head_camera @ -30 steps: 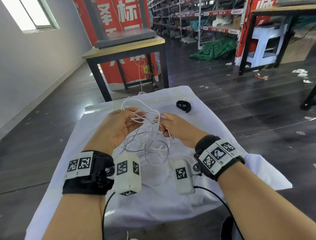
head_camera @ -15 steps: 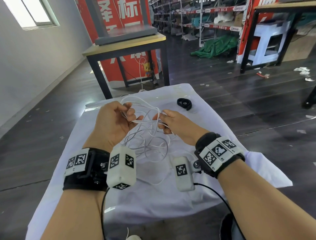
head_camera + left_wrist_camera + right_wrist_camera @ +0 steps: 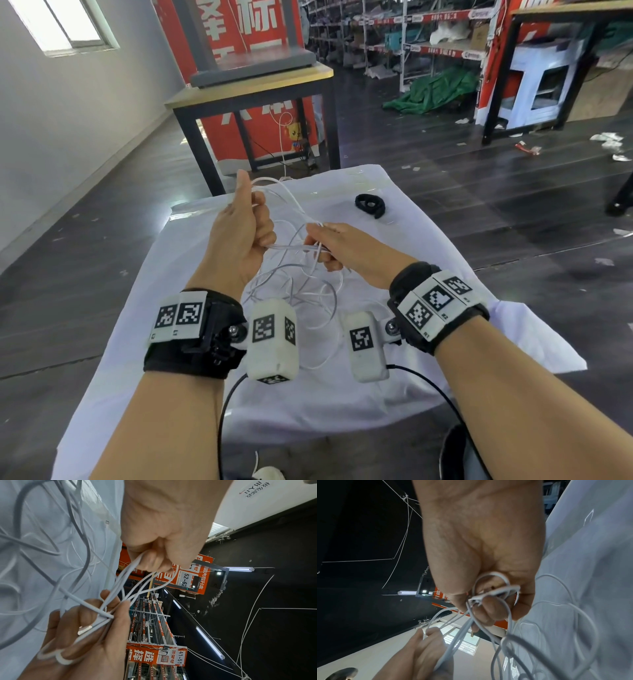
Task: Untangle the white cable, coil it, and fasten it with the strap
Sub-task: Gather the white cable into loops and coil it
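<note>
White cable (image 3: 301, 274) strands bunched inside curled fingers of left hand (image 3: 239, 236) and right hand (image 3: 346, 248).

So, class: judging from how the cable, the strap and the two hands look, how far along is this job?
Nothing looks finished. In hand: the left hand and right hand both grip strands of the white cable, whose loose loops still cross above the white cloth. Left: finish untangling, coil it, then fasten it with the black strap, lying untouched on the cloth.

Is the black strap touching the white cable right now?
Apart. In the head view the black strap lies alone on the white cloth, with bare cloth between it and the white cable held by both hands.
</note>
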`<state>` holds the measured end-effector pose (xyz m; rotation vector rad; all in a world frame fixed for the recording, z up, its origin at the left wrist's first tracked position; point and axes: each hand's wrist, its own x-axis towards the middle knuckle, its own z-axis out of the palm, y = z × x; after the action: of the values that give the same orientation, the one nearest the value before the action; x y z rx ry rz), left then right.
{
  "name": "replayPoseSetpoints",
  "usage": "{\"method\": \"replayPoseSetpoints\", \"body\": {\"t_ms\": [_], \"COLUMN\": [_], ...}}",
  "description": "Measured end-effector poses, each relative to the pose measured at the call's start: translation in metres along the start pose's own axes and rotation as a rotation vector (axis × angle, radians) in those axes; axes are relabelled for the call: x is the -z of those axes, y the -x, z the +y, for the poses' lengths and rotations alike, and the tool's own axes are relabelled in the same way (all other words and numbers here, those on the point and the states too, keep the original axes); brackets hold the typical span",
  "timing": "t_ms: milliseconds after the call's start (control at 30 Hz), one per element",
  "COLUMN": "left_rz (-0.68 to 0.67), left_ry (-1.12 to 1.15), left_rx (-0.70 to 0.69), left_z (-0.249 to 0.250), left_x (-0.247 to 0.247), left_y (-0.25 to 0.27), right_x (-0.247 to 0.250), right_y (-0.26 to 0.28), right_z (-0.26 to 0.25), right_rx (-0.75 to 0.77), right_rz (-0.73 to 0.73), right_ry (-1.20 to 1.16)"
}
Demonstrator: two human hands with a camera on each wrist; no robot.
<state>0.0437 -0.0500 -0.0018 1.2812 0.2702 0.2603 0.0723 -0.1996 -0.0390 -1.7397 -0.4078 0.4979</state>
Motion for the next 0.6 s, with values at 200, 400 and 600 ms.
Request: {"method": "replayPoseSetpoints", "body": {"t_ms": [200, 400, 600], "left_rz": [0.068, 0.148, 0.074], "left_ry": [0.011, 0.011, -0.072], "left_rx": [-0.117, -0.255, -0.247], "left_z": [0.007, 0.019, 0.028], "left_x": [0.003, 0.021, 0.024], "left_y": [-0.002, -0.005, -0.001], "right_x": [0.001, 0.019, 0.020], "right_y": [-0.004, -0.010, -0.006], "right_z": [0.005, 0.021, 0.011], "right_rx": [0.010, -0.084, 0.048], "right_rz": [0.029, 0.209, 0.363], "right_ry": [-0.034, 0.142, 0.088]}}
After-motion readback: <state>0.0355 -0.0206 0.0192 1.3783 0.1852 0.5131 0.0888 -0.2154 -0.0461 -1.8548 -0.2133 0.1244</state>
